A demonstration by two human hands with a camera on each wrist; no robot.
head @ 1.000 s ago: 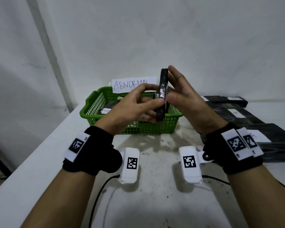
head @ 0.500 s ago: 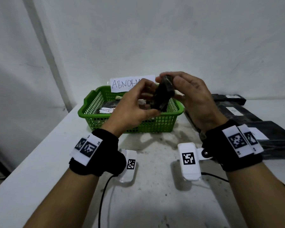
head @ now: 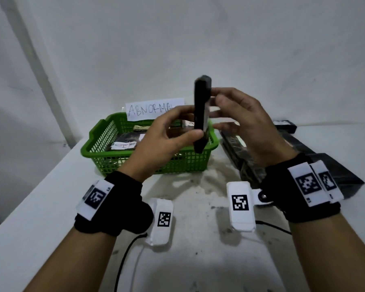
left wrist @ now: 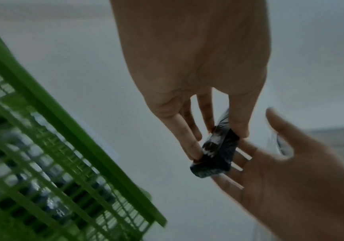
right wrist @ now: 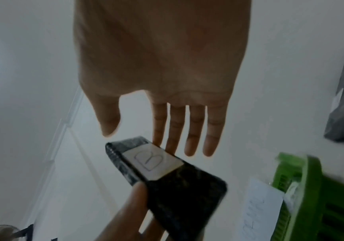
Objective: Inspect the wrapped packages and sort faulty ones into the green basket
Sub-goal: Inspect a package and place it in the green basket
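Observation:
I hold a black wrapped package [head: 201, 106] upright and edge-on above the green basket [head: 105, 148]. My left hand [head: 188, 123] pinches its lower part between thumb and fingers [left wrist: 189, 146]. In the right wrist view the package [right wrist: 187, 187] shows a white label marked "B", with my left thumb on its near face. My right hand [head: 218, 108] stands beside the package with straight fingers [right wrist: 187, 130]; its index fingertip touches the package's upper end. In the left wrist view the package's [left wrist: 216, 154] taped end shows, with my right palm [left wrist: 290, 179] open behind it.
The basket stands at the back of the white table [head: 51, 207], holding several dark packages [head: 124, 140], with a paper sign reading "ABNORMAL" [head: 148, 109] behind it. Several black packages [head: 303, 148] lie on the table to the right. A wall rises close behind.
The package, tilted end-on between both hands half a second ago, stands upright on edge again. My right hand's fingers have straightened off it, and my left hand keeps hold.

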